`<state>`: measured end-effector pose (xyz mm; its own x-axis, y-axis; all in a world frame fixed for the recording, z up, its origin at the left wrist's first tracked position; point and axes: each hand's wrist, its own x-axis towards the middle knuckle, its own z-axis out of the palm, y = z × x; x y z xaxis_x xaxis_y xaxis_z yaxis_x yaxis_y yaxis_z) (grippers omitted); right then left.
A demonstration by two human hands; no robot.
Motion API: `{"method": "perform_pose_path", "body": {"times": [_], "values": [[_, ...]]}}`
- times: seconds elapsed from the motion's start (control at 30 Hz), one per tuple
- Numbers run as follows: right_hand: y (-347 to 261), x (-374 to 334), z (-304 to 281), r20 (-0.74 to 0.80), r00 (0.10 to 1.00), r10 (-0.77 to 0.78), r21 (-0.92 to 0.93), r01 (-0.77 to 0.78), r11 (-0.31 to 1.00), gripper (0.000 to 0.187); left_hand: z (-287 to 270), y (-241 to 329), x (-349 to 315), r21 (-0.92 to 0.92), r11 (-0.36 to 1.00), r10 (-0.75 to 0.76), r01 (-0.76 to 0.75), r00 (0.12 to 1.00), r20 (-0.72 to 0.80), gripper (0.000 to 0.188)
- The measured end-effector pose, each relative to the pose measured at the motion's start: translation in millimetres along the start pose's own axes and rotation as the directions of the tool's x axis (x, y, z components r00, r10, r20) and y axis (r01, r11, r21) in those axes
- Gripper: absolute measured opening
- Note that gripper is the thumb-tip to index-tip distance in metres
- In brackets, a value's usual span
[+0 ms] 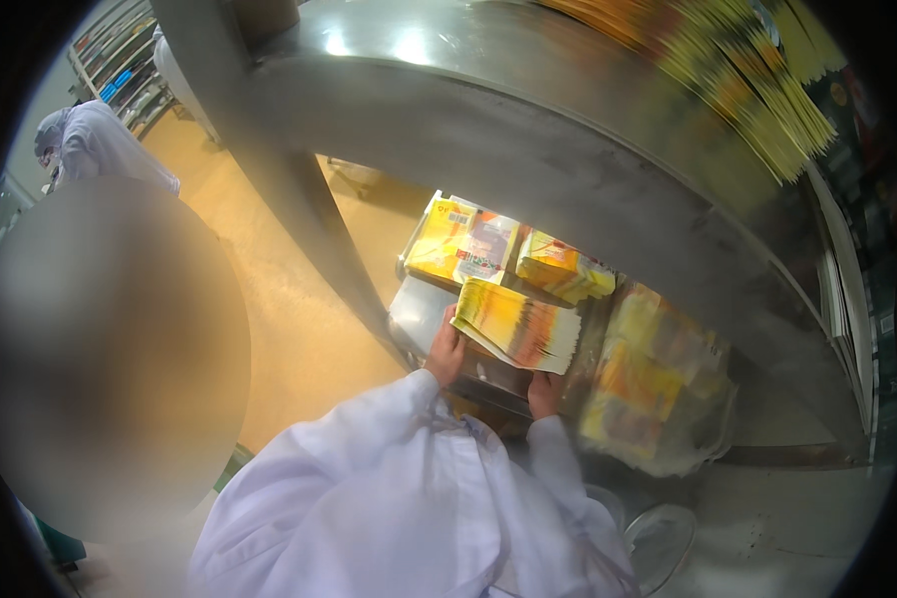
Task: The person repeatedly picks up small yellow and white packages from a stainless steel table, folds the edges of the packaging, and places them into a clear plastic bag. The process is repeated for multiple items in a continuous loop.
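Note:
Between my two hands is a stack of flat yellow-and-orange printed packaging bags (520, 321), its layered edges facing up. My left hand (446, 353) grips the left end of the stack. My right hand (543, 393) holds its near right edge, with most of the fingers hidden. Just beyond lie a yellow bag pile with a clear window (458, 239) and a fanned bundle of similar bags (563, 267), both on a low metal shelf (419, 311). To the right of my right hand sits a clear plastic sack (653, 384) filled with more yellow-orange bags.
A steel table edge (528, 130) with a leg (339, 239) stands above and beyond the low shelf. Many fanned bags (747, 80) lie on the tabletop at the upper right. A person in white (110, 145) is at the far left. A blurred round patch covers the left side.

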<state>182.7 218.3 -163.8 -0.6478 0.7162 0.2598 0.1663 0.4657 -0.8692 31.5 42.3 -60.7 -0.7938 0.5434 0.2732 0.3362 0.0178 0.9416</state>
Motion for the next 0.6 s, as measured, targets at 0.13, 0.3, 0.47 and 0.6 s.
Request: {"method": "perform_pose_path", "body": {"times": [0.13, 0.3, 0.47, 0.6], "values": [[-124, 20, -5, 0.006, 1.000, 0.018, 0.346, -0.019, 0.938, 0.036, -17, 4, -3, -0.411, 0.895, -0.183, 0.171, 0.983, 0.010, 0.047], [-219, 66, -5, 0.027, 0.999, -0.026, 0.421, 0.012, 0.907, 0.036, -53, 73, 38, -0.207, 0.978, -0.078, 0.027, 0.967, -0.244, 0.053], [-164, 127, 63, 0.013, 0.994, 0.106, 0.390, -0.103, 0.915, 0.036, -60, 83, 83, 0.626, 0.740, 0.113, 0.245, 0.873, -0.475, 0.059], [-163, 127, 109, -0.001, 0.986, 0.165, 0.153, -0.163, 0.975, 0.044, -73, -2, 80, 0.305, 0.828, -0.297, 0.470, 0.830, -0.472, 0.064]]}}
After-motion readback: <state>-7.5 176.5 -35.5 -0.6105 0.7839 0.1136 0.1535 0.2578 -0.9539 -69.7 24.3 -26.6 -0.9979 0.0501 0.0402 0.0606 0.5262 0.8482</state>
